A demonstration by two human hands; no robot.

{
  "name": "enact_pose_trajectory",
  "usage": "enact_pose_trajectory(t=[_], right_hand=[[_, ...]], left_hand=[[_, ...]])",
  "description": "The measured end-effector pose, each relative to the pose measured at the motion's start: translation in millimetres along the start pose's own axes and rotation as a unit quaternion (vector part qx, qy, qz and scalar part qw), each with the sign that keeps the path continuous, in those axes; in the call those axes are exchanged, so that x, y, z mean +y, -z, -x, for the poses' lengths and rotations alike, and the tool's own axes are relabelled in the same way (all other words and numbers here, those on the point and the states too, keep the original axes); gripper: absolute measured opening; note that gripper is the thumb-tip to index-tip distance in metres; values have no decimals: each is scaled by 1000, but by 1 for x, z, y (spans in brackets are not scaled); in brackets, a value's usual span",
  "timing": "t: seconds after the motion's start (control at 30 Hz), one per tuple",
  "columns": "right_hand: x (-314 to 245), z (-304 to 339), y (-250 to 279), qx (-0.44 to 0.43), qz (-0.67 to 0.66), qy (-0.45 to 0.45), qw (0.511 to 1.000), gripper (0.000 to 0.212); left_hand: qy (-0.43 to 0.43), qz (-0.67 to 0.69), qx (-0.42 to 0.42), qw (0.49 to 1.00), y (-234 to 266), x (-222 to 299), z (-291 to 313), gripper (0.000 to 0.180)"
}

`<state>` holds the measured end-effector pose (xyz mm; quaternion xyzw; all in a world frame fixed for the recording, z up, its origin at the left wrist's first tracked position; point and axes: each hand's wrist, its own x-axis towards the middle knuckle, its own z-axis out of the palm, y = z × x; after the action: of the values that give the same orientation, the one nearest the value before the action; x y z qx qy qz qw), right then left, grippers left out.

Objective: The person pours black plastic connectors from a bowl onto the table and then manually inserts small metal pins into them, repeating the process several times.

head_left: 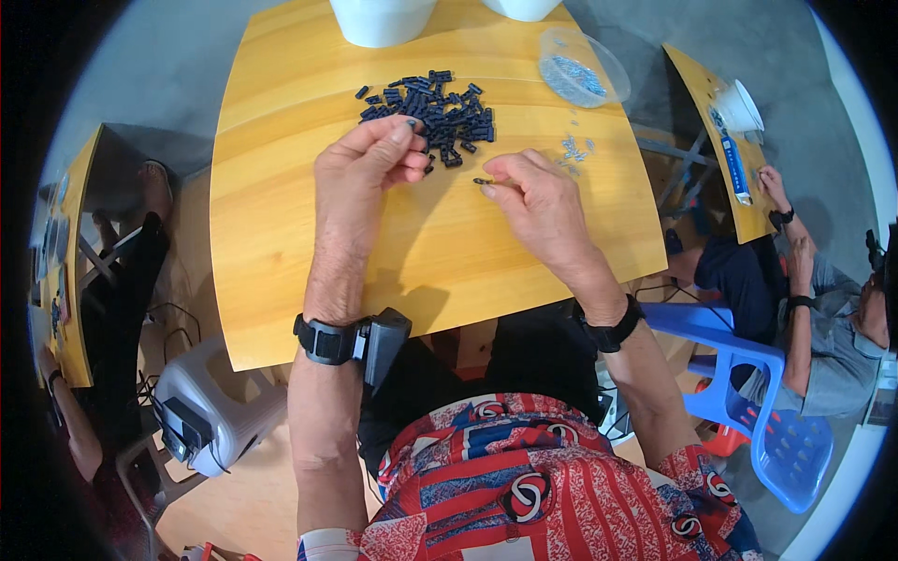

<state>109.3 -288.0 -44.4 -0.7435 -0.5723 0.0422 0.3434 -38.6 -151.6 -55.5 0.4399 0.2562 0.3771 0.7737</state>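
Above the near edge of a heap of small black tube-shaped pieces (426, 98), my left hand (360, 164) is closed. Its thumb and forefinger pinch a small dark piece (411, 122), of which only the tip shows. To the right and a little nearer, my right hand (543, 201) is also closed, with a small black piece (483, 181) between thumb and fingertips. The two hands are apart. Beyond my right hand lie several tiny loose silvery pieces (573, 150), too small to name exactly.
A clear round plastic tub (613, 79) of silvery bits sits at the wooden table's (281, 215) far right. White containers (383, 21) stand at the far edge. A blue plastic chair (776, 421) is at right, a grey stool (215, 402) at left. People sit at tables on both sides.
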Motion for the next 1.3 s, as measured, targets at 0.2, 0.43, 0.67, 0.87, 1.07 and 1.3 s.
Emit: enact_pose_trajectory(t=[0.2, 0.43, 0.67, 0.87, 1.07, 1.3], right_hand=[[8, -2, -16, 1, 58, 19, 998, 9], [6, 4, 6, -24, -283, -145, 948, 3], [-8, 4, 13, 19, -238, -46, 970, 6], [-8, 3, 8, 34, -157, -1, 987, 8], [-11, 2, 8, 23, -96, 34, 995, 9], [-13, -1, 8, 35, -42, 99, 994, 8]], left_hand=[[55, -39, -74, 995, -4, -9, 3, 15], [108, -79, -138, 981, -9, -21, 8, 13], [136, -98, -172, 971, -12, -23, 10, 11], [143, -101, -174, 969, -13, -21, 13, 12], [142, -97, -182, 968, -13, -20, 13, 12], [145, -104, -175, 968, -13, -20, 14, 12]])
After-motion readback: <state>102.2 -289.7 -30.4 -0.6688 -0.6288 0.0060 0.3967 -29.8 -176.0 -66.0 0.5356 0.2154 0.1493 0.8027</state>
